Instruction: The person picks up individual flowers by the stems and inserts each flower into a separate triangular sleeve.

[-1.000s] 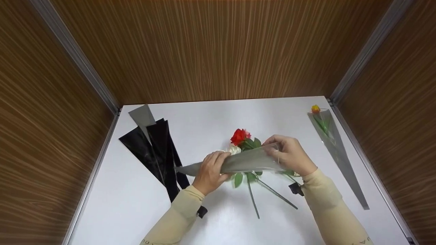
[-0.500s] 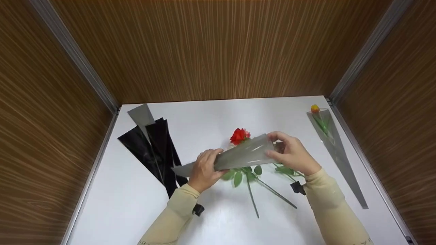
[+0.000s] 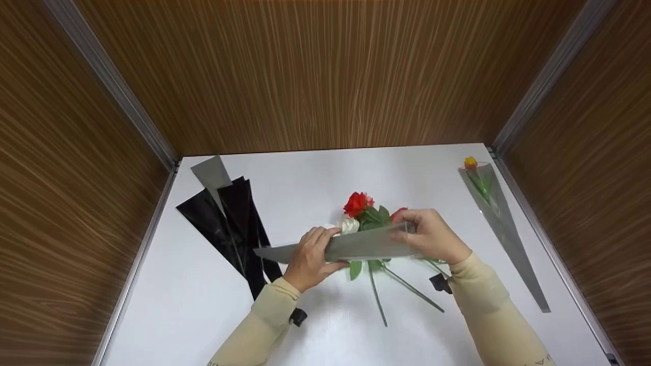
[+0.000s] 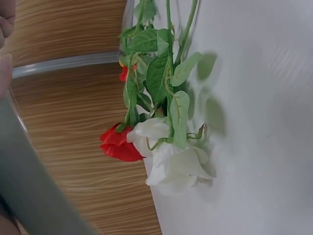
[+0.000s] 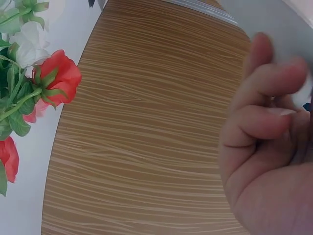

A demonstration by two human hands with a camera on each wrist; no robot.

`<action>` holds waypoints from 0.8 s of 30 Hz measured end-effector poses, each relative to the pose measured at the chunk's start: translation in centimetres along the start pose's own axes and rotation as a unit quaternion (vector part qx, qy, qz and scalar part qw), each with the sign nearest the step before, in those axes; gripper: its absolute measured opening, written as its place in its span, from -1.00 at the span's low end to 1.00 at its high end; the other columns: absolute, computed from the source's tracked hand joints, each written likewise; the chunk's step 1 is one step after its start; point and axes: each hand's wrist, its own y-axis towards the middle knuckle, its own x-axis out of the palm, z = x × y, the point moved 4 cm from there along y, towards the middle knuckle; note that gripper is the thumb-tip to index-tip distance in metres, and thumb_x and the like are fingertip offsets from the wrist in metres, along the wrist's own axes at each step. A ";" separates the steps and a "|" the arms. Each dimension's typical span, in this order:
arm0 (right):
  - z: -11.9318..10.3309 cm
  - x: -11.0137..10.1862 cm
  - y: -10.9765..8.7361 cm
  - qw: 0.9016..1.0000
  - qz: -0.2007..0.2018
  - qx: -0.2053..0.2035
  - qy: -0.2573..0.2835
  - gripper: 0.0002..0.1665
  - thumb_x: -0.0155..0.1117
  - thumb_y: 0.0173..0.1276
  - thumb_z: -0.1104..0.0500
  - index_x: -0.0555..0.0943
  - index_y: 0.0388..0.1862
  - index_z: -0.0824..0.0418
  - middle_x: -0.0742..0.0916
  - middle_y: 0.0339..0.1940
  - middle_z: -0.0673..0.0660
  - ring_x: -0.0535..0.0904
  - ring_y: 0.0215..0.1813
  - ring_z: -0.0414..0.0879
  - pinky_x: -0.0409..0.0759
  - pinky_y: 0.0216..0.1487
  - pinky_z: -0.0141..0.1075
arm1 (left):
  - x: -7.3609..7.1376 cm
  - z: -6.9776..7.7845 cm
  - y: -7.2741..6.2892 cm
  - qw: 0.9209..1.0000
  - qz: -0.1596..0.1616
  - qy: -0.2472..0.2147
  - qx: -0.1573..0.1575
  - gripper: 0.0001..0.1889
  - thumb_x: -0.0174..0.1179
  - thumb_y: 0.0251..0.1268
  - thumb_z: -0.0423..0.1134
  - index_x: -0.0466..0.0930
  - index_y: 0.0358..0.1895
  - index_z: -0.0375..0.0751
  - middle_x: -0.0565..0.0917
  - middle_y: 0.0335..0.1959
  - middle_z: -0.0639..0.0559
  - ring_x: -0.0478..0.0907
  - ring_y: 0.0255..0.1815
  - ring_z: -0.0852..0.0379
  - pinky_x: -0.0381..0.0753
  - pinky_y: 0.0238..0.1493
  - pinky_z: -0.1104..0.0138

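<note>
A grey translucent flower sleeve [image 3: 366, 245], long and tapered, lies across both hands above a bunch of roses. My left hand [image 3: 311, 260] grips it partway along, toward the narrow end. At the wide mouth, my right hand [image 3: 432, 234] pinches the film; its fingers are curled in the right wrist view. Beneath and behind the sleeve lie a red rose [image 3: 356, 204] and a white rose [image 3: 349, 224], with green stems [image 3: 409, 290] reaching toward me. Another red bloom [image 3: 398, 213] peeks out by the right fingers. The sleeve hides the middle of the bunch.
On the left, black sleeves [image 3: 218, 223] overlap a grey sleeve [image 3: 211, 173]. A yellow-orange tulip [image 3: 470, 162] lies in a clear grey sleeve [image 3: 519, 254] on the right. Wood-grain panels [image 3: 325, 76] enclose the white table [image 3: 346, 340] at the back and sides.
The sleeve's wide end turned upward half a second ago and has since come back down. My right fingers have shifted on its mouth; my left hand keeps its grip.
</note>
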 end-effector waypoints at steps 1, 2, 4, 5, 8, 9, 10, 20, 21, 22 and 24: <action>0.1 0.0 0.0 1.000 0.003 0.003 0.000 -0.97 0.37 0.18 0.36 0.66 -0.41 0.28 0.70 -0.39 0.08 0.47 -0.41 -0.16 0.47 -0.41 -0.37 | -0.1 0.0 0.0 1.000 0.004 -0.012 0.000 -0.31 0.50 -0.11 0.08 0.50 0.10 -0.18 0.61 -0.18 0.07 0.51 -0.14 0.14 0.47 0.01 0.25; 0.3 -0.1 0.0 1.000 0.008 0.007 -0.002 -0.96 0.35 0.19 0.37 0.66 -0.43 0.27 0.70 -0.40 0.08 0.46 -0.43 -0.17 0.47 -0.41 -0.37 | -0.2 0.0 0.0 1.000 0.009 -0.024 0.000 -0.37 0.49 -0.08 0.05 0.52 0.07 -0.17 0.63 -0.18 0.08 0.53 -0.14 0.14 0.48 -0.01 0.24; 0.8 -0.1 0.0 1.000 0.018 0.011 -0.010 -0.94 0.35 0.20 0.36 0.69 -0.42 0.23 0.71 -0.40 0.08 0.48 -0.44 -0.16 0.47 -0.43 -0.36 | -0.4 0.0 -0.1 0.999 0.021 -0.045 -0.001 -0.48 0.49 -0.06 -0.02 0.58 -0.02 -0.16 0.67 -0.21 0.08 0.57 -0.17 0.14 0.51 -0.06 0.24; 1.3 -0.1 0.1 1.000 0.022 0.013 -0.012 -0.93 0.36 0.20 0.36 0.70 -0.40 0.20 0.72 -0.40 0.07 0.50 -0.44 -0.16 0.49 -0.43 -0.35 | -0.5 -0.1 -0.1 0.998 0.026 -0.054 -0.002 -0.53 0.50 -0.07 -0.07 0.60 -0.07 -0.16 0.68 -0.22 0.08 0.59 -0.18 0.14 0.53 -0.07 0.23; 2.9 -0.1 0.2 0.999 0.029 0.019 -0.017 -0.92 0.40 0.22 0.27 0.74 -0.33 0.09 0.75 -0.34 -0.02 0.60 -0.34 -0.16 0.56 -0.33 -0.32 | -0.6 -0.2 -0.1 0.996 0.027 -0.080 -0.009 -0.60 0.53 -0.10 -0.18 0.65 -0.13 -0.14 0.70 -0.24 0.09 0.61 -0.19 0.16 0.56 -0.12 0.25; 3.4 -0.1 0.2 0.999 0.028 0.020 -0.017 -0.91 0.41 0.22 0.24 0.75 -0.31 0.06 0.75 -0.33 -0.05 0.62 -0.30 -0.16 0.57 -0.30 -0.31 | -0.7 -0.2 -0.2 0.996 0.024 -0.087 -0.012 -0.59 0.53 -0.10 -0.17 0.65 -0.12 -0.13 0.70 -0.23 0.10 0.61 -0.18 0.17 0.57 -0.13 0.26; 4.0 0.0 0.3 0.999 0.026 0.024 -0.011 -0.90 0.42 0.22 0.21 0.75 -0.30 0.02 0.75 -0.31 -0.08 0.63 -0.28 -0.15 0.58 -0.29 -0.30 | -0.7 -0.2 -0.3 0.995 0.017 -0.095 -0.017 -0.58 0.52 -0.08 -0.14 0.65 -0.10 -0.12 0.69 -0.22 0.11 0.60 -0.18 0.19 0.57 -0.13 0.28; 4.5 -0.3 0.1 1.000 0.006 0.029 0.000 -0.96 0.40 0.24 0.17 0.74 -0.32 0.03 0.75 -0.35 -0.07 0.64 -0.35 -0.13 0.62 -0.36 -0.26 | -0.5 -0.3 -0.7 0.986 -0.024 -0.156 -0.060 -0.59 0.37 0.09 0.04 0.60 -0.08 -0.12 0.64 -0.17 0.12 0.55 -0.15 0.24 0.56 -0.13 0.32; 4.5 -0.3 0.1 1.000 0.006 0.031 0.001 -0.95 0.40 0.24 0.18 0.74 -0.31 0.05 0.75 -0.34 -0.05 0.64 -0.35 -0.12 0.62 -0.37 -0.26 | -0.5 -0.3 -0.7 0.984 -0.023 -0.162 -0.063 -0.61 0.37 0.08 0.02 0.59 -0.11 -0.13 0.64 -0.19 0.11 0.55 -0.18 0.23 0.55 -0.15 0.31; 4.5 -0.3 0.1 1.000 0.006 0.030 0.003 -0.94 0.40 0.24 0.19 0.74 -0.29 0.07 0.75 -0.34 -0.04 0.64 -0.35 -0.11 0.63 -0.36 -0.26 | -0.5 -0.3 -0.7 0.983 -0.023 -0.170 -0.066 -0.63 0.37 0.09 0.01 0.59 -0.13 -0.14 0.64 -0.21 0.10 0.55 -0.21 0.23 0.55 -0.17 0.31; 4.5 -0.5 0.1 1.000 0.008 0.026 0.006 -0.91 0.40 0.23 0.22 0.73 -0.28 0.08 0.75 -0.33 -0.02 0.65 -0.34 -0.10 0.63 -0.35 -0.27 | -0.7 -0.4 -0.6 0.981 -0.020 -0.181 -0.068 -0.68 0.36 0.13 -0.04 0.59 -0.14 -0.13 0.64 -0.23 0.09 0.55 -0.23 0.22 0.55 -0.20 0.31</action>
